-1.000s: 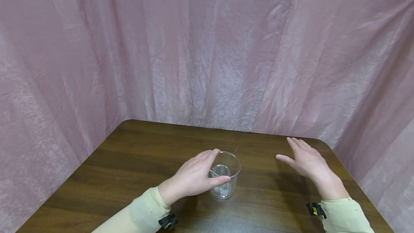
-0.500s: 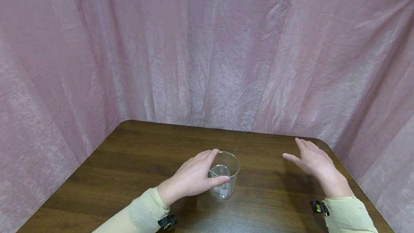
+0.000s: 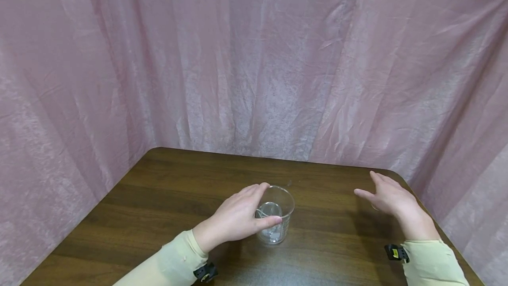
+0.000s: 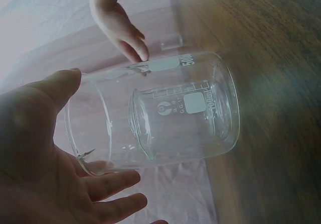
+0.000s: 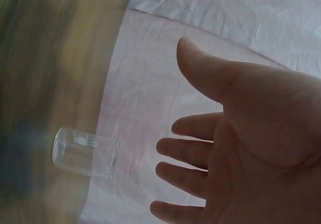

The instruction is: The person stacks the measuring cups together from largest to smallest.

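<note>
A large clear glass beaker [image 3: 287,222] marked 500 stands upright on the table, with a smaller beaker [image 4: 175,118] nested inside it. My left hand [image 3: 238,217] holds the large one near its rim, thumb on the near side and fingers on the far side. Off to the right, my right hand [image 3: 394,200] hovers above the table with fingers extended and nothing held. Another small glass beaker [image 5: 85,153] stands on the table apart from the right hand. In the head view that hand mostly hides it, leaving just a thin edge visible.
The dark brown wooden table [image 3: 166,197] has rounded far corners. Pink velvety curtains [image 3: 254,65] hang behind it and along both sides. A small faint mark [image 3: 289,183] shows on the tabletop beyond the large beaker.
My right hand has drifted to the right, bringing a thin glass edge into sight beneath it. The left hand and the large beaker have stayed in place.
</note>
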The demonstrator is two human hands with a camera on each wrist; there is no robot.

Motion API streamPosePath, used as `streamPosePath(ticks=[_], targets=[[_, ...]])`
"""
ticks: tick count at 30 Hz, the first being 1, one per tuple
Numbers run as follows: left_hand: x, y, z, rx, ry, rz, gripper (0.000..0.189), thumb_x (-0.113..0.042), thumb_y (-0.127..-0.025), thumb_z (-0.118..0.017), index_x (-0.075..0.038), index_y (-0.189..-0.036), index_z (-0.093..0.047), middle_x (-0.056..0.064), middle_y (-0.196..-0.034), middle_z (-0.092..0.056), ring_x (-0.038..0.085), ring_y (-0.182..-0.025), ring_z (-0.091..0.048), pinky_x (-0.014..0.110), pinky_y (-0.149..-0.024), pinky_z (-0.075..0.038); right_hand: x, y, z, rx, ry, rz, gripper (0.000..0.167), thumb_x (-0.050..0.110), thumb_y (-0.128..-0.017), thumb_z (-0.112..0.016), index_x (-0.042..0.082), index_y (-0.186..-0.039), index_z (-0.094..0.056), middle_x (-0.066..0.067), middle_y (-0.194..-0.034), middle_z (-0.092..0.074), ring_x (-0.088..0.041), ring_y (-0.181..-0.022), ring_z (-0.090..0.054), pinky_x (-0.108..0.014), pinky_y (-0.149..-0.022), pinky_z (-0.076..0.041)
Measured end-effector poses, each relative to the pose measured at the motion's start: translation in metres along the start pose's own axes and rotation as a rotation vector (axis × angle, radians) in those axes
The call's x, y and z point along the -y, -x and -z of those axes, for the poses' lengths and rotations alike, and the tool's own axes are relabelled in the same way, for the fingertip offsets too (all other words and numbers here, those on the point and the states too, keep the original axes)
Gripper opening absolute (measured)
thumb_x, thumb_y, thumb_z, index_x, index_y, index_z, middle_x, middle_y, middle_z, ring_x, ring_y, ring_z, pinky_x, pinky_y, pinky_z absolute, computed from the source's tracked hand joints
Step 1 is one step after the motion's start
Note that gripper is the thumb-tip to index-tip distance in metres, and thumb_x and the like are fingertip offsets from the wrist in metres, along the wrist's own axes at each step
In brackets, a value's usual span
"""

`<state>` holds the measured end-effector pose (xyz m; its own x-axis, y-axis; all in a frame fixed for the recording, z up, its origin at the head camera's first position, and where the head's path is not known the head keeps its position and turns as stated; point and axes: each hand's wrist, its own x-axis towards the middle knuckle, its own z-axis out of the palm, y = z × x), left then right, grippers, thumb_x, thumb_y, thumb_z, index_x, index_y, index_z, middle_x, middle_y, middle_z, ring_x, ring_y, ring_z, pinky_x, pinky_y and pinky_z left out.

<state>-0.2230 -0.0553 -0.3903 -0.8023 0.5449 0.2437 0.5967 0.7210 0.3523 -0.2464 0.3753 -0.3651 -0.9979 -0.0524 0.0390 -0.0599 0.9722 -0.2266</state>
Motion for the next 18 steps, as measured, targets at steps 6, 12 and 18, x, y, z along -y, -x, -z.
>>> streamPosePath(ticks=[6, 12, 18], targets=[[0.0, 0.0, -0.001, 0.004, 0.0, 0.002, 0.092, -0.074, -0.1, -0.066, -0.012, -0.164, -0.046, 0.008, -0.158, -0.06, 0.027, -0.149, -0.054, 0.058, -0.114, -0.051, -0.005, -0.002, 0.0, 0.04, 0.022, -0.026, 0.097, 0.054, -0.108, -0.065, -0.023, -0.157, -0.032, -0.05, -0.157, -0.035, -0.068, -0.146, -0.035, -0.079, -0.112, -0.037], [0.0, 0.0, -0.001, 0.008, 0.001, 0.006, 0.094, -0.075, -0.1, -0.065, -0.011, -0.165, -0.045, 0.008, -0.16, -0.059, 0.027, -0.15, -0.053, 0.058, -0.115, -0.05, -0.01, -0.002, 0.003, 0.085, 0.031, -0.059, 0.1, 0.057, -0.106, -0.065, -0.022, -0.157, -0.033, -0.05, -0.153, -0.041, -0.069, -0.14, -0.041, -0.079, -0.105, -0.044], [0.001, 0.0, -0.001, 0.009, 0.003, 0.006, 0.095, -0.075, -0.1, -0.065, -0.011, -0.166, -0.044, 0.008, -0.161, -0.058, 0.028, -0.151, -0.052, 0.058, -0.116, -0.049, -0.012, -0.001, 0.004, 0.125, 0.033, -0.082, 0.102, 0.057, -0.105, -0.066, -0.023, -0.157, -0.031, -0.051, -0.151, -0.042, -0.071, -0.137, -0.045, -0.079, -0.103, -0.045]])
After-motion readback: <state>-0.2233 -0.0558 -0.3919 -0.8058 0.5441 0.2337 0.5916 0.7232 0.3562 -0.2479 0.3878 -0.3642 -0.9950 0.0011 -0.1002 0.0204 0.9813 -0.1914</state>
